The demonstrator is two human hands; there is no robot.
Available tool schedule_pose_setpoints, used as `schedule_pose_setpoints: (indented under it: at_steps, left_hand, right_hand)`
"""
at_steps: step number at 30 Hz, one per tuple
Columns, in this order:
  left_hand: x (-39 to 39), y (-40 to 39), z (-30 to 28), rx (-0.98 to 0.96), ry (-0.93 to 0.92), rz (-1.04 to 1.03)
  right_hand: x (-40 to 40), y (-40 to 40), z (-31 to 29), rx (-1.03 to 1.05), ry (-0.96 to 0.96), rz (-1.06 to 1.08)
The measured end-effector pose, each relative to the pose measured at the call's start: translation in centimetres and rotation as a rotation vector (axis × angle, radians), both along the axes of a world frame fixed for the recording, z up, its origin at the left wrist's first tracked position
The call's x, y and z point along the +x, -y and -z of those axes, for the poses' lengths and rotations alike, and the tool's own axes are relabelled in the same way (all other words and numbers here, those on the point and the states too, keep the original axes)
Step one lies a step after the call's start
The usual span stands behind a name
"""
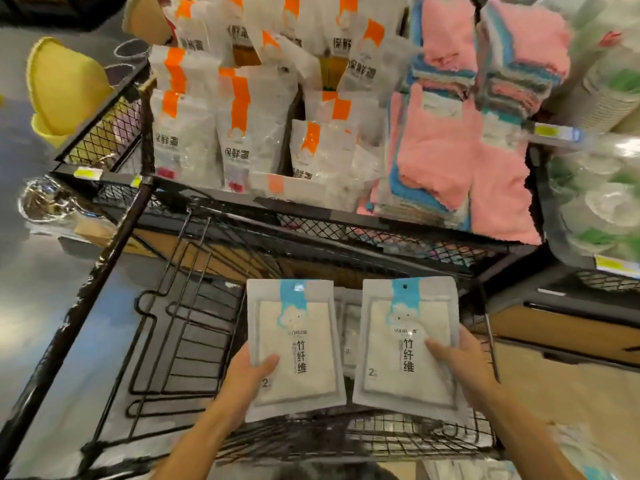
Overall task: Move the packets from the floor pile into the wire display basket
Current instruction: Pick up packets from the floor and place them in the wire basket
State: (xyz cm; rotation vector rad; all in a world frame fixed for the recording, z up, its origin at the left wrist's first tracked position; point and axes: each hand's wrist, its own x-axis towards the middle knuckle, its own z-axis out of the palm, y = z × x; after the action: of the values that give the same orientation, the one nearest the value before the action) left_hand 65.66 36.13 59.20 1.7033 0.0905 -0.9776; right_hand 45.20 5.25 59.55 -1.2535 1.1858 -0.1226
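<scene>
- Left hand (pixel 247 379) grips a blue-topped packet (pixel 294 344) by its lower left edge — thumb across the front, fingers behind.
- Right hand (pixel 464 365) grips a second packet (pixel 407 341) the same way at its lower right edge, thumb on the front.
- Both packets upright, side by side with a narrow gap, labels facing the camera.
- They hang over the wire basket (pixel 363 434), whose front rim runs just below both hands.
- More packets (pixel 348 337) already lie in the basket, visible in the gap between the two held ones.
- Above and beyond the hands: upper shelf with orange-striped bags (pixel 242 133); stacked pink cloths (pixel 446 150) further right.
- Left of the left hand — black wire rack (pixel 187 323).
</scene>
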Motion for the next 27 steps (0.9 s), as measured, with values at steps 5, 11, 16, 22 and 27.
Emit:
schedule_pose_setpoints:
  at_steps: [5,11,16,22,27]
  left_hand:
    - [3.3,2.5,8.2,0.089,-0.044,0.051]
    - [6.0,5.6,16.4,0.208,-0.069,0.110]
    - [8.8,7.0,22.2,0.291,-0.009,0.181]
    - [10.1,7.9,26.2,0.388,0.143,0.200]
    - [8.0,7.9,27.0,0.515,0.481,0.387]
  right_hand:
    - [1.8,-0.2,5.5,0.020,-0.102,0.027]
    - [4.2,-0.4,13.3,0.023,-0.242,0.019]
    - [6.1,0.8,18.6,-0.018,-0.268,0.011]
    - [7.5,1.6,23.5,-0.101,-0.328,-0.064]
    - [7.8,0.3,25.6,-0.274,-0.440,-0.009]
